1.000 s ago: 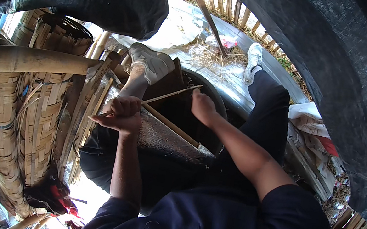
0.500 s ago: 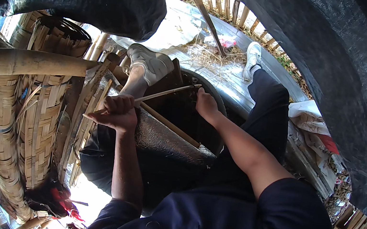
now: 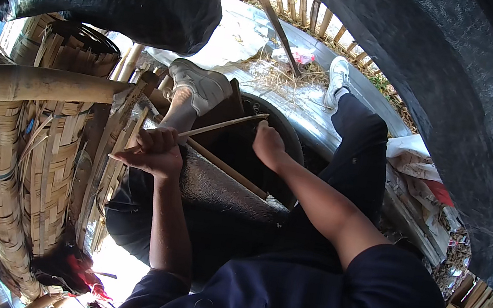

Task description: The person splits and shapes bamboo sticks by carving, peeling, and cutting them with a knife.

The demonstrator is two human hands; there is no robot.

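Fence [image 3: 314,14] beyond stick [image 3: 223,126] in left grip [image 3: 157,151]

Left hand [image 3: 159,149] boxed in: split bamboo strips [image 3: 110,144] and woven basket [image 3: 52,167] on its left, shin [image 3: 181,110] and shoe [image 3: 202,86] just beyond. Right hand [image 3: 271,145] can pass over the tub's [image 3: 292,137] right rim until the trousered right leg [image 3: 357,149]. Between thin stick [image 3: 223,126] and lower pole [image 3: 228,168], just a wedge gap, narrowing leftward.
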